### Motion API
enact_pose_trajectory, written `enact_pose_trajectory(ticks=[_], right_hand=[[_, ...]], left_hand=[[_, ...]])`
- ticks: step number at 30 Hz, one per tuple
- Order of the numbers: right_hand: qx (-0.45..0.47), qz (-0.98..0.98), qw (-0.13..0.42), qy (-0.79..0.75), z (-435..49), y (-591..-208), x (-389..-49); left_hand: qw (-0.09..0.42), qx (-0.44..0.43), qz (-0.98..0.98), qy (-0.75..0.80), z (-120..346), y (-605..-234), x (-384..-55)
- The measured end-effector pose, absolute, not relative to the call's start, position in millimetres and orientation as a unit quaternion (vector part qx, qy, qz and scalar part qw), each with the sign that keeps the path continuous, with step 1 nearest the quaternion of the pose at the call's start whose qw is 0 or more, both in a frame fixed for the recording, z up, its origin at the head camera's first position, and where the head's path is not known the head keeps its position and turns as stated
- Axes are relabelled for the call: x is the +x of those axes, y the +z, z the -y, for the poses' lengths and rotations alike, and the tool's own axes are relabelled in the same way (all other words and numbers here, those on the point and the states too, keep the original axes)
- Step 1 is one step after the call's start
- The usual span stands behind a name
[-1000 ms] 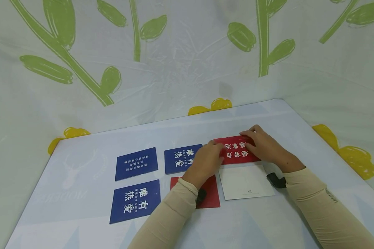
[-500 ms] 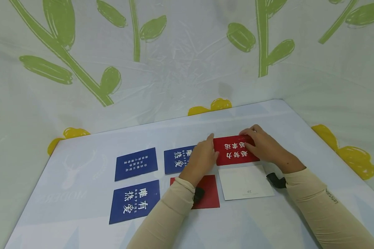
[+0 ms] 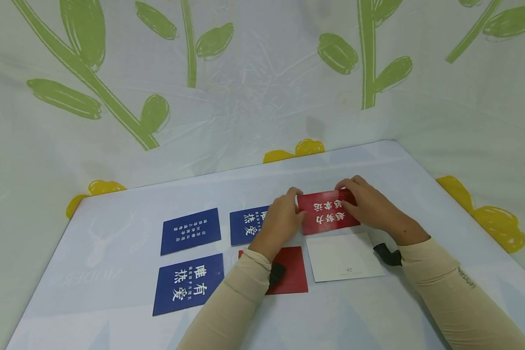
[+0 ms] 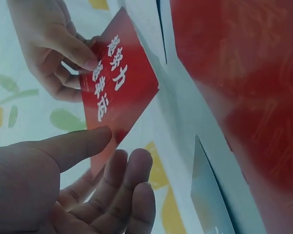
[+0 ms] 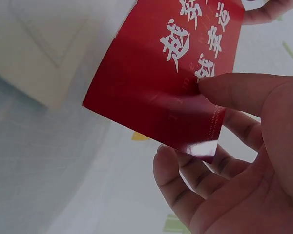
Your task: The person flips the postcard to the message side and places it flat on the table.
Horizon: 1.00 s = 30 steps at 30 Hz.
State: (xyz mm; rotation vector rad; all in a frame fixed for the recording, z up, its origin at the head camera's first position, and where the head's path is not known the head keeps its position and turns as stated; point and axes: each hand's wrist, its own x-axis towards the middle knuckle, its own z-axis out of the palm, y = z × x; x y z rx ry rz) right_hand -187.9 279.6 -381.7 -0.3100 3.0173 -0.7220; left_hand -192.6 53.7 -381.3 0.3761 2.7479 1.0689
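A red card (image 3: 321, 221) with white lettering is held up between both hands, its face tilted. My left hand (image 3: 280, 221) has its thumb on the card's left end, with the fingers behind it in the left wrist view. At the other end, my right hand (image 3: 374, 206) pinches the card, thumb on the printed face and fingers (image 5: 168, 168) underneath. Just below lies a white card (image 3: 345, 257) with a tiny mark. Another red card (image 3: 297, 272) lies beside it, partly covered by the left wrist. A blue card (image 3: 247, 226) is half hidden behind the left hand.
Two more blue cards with white lettering lie to the left, an upper blue card (image 3: 190, 231) and a lower blue card (image 3: 188, 284). The white patterned table (image 3: 92, 291) meets a curtain (image 3: 253, 97) printed with green leaves. Dark wrist-camera pieces sit under both wrists.
My left hand has slid left from over the card to its left edge, with the thumb now on the face. The held red card has shifted slightly left and tilted. The right hand keeps its grip.
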Motion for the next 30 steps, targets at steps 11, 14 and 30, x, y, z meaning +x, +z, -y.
enact_pose_trajectory(ticks=[11,14,30], right_hand=[[-0.110,-0.967,0.002,-0.228,-279,-375,-186],[-0.112,-0.968,-0.002,-0.225,-279,-374,-186],[-0.139,-0.960,-0.034,-0.241,-279,-367,-183]], left_hand=[[0.087,0.131,-0.924,0.348,-51,-379,-196],[0.084,0.133,-0.927,0.342,-50,-380,-197],[0.063,0.147,-0.920,0.357,-47,-375,-199]])
